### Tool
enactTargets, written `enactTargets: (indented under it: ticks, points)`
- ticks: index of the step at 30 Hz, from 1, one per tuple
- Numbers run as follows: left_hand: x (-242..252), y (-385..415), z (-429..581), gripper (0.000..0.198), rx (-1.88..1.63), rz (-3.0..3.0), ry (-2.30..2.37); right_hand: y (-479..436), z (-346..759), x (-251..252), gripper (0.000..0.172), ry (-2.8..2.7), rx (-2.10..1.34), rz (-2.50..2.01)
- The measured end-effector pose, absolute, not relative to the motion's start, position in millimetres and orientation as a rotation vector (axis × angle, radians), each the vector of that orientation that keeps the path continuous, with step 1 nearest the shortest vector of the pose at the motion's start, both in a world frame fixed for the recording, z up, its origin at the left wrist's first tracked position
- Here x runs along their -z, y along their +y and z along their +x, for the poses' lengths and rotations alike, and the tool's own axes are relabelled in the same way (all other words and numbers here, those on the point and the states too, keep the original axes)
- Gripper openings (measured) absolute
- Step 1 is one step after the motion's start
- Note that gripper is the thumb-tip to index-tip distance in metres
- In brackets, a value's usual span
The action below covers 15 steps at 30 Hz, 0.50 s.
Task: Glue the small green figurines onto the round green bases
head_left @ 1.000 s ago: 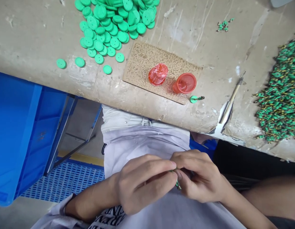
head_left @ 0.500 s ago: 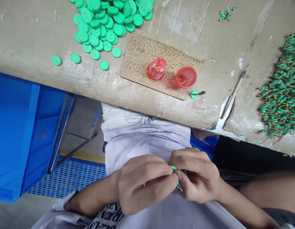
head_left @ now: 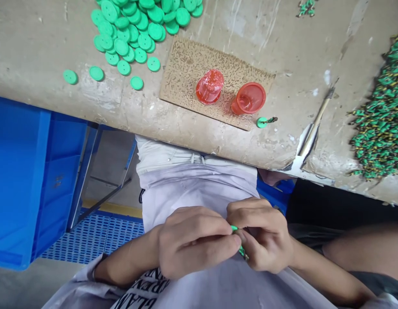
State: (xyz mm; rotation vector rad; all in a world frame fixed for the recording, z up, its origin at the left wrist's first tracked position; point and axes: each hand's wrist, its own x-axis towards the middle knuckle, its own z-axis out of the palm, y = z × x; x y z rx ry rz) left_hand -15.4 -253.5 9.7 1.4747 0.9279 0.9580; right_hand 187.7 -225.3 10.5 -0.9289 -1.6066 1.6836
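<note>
In front of the lap, my left hand (head_left: 197, 242) and my right hand (head_left: 265, 236) meet at their fingertips, both closed in a pinch. Between them shows the edge of a green disc (head_left: 233, 228), mostly covered by fingers. Just below it, a small green piece with dark and yellowish parts (head_left: 243, 252) sticks out by my right thumb. How the two join is hidden. On the table's near side stands another green disc (head_left: 261, 122) with a dark twisted piece (head_left: 272, 120) attached.
Loose green discs with small holes (head_left: 121, 47) are heaped at the far left. A speckled board (head_left: 186, 56) carries two red cups (head_left: 250, 98). A slim brush (head_left: 317, 118) lies near small green-and-dark pieces (head_left: 379, 128). A blue crate (head_left: 18, 180) stands left; someone's leg (head_left: 363, 253) is at right.
The table and its things sit slightly higher in the picture as the view shifts. Both hands keep their pinch, with only a slight move of the fingers.
</note>
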Motion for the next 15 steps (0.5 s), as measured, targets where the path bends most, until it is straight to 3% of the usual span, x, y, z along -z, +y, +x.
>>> enactTargets:
  ticks: [15]
  points:
    - [4.5,-245.0,-1.3,0.012,-1.099,1.367,1.01,-227.0,191.1,-0.4,0.011,-1.628,-1.501,-0.871]
